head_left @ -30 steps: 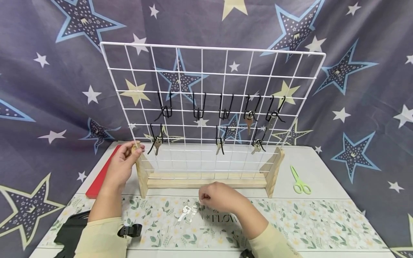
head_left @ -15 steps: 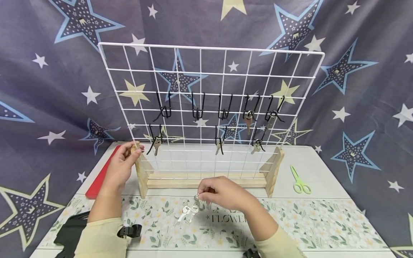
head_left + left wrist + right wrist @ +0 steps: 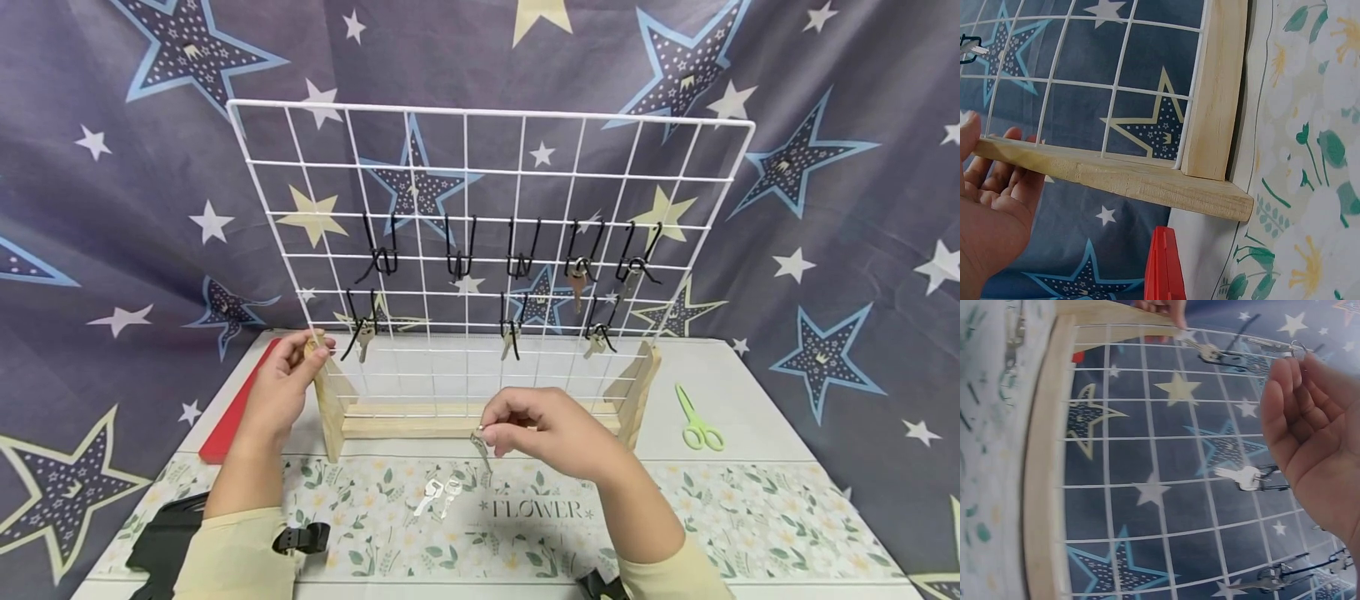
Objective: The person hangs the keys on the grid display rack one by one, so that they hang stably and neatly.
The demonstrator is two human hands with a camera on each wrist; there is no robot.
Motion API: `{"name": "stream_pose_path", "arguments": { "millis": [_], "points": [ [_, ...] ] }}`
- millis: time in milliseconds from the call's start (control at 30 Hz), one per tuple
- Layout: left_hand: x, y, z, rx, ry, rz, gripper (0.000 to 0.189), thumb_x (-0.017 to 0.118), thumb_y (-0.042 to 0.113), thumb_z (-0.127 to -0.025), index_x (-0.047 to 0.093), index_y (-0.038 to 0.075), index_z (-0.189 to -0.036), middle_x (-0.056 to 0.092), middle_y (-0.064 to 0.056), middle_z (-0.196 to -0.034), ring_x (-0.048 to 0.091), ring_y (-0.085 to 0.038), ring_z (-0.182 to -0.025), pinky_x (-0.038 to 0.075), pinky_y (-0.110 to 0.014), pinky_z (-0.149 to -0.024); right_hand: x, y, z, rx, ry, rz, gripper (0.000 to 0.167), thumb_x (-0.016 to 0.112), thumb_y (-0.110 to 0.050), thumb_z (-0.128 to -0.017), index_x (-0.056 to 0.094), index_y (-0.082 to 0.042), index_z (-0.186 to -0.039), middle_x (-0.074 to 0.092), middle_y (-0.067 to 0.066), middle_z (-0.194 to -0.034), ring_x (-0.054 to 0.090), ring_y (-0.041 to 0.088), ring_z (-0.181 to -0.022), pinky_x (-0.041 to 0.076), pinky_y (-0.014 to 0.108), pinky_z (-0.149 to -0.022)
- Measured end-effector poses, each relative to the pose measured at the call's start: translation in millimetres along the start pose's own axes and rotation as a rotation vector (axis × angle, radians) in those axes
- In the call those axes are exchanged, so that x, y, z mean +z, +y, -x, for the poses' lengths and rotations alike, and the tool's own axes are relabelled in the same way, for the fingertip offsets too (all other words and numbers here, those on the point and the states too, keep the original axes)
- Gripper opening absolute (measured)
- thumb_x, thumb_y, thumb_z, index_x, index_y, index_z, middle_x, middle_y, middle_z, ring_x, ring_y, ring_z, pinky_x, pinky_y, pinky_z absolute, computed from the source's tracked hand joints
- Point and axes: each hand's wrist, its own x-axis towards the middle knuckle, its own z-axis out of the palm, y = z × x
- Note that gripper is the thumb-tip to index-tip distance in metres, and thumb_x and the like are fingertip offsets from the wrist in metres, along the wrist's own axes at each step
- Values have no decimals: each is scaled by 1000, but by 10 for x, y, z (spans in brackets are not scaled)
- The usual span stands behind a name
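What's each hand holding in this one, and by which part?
The right hand pinches a key by its ring. The left hand grips the left wooden side piece at its upper end.

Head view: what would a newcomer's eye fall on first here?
Most likely the white wire grid standing mid-picture on its wooden stand, against a dark backdrop printed with large stars. Next, perhaps, the right hand holding a key in front of the stand, while the left hand grips the stand's left end. The green scissors at the right also stand out.
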Motion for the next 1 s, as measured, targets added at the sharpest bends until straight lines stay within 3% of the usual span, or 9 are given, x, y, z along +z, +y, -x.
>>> {"name": "stream_pose_path", "arguments": {
  "millis": [400,733,1000],
  "points": [
    [4,1,10,4,-1,9,34,62,16,-97,54,12,-129,64,4,-118,60,-7,-111,46,-10,-90,-172,-157,111,-34,118,-125,4,63,-8,-95,66,-8,-98,67,9,-83,68,20,-75,59,36,-74],
    [15,6,1,10,10,10,37,62,16,-97,51,5,-131,64,5,-116,61,-4,-109,46,-10,-90,-275,-192,108,-177,256,-205,6,60,2,-94,63,0,-99,65,11,-76,67,18,-69,58,31,-69],
    [9,-2,-3,2,6,11,43,62,16,-97,48,2,-135,64,4,-117,60,-5,-110,46,-10,-90,-363,-233,65,-231,373,-332,10,57,4,-95,64,-1,-101,67,8,-79,66,19,-68,58,34,-66]
  ]
}}
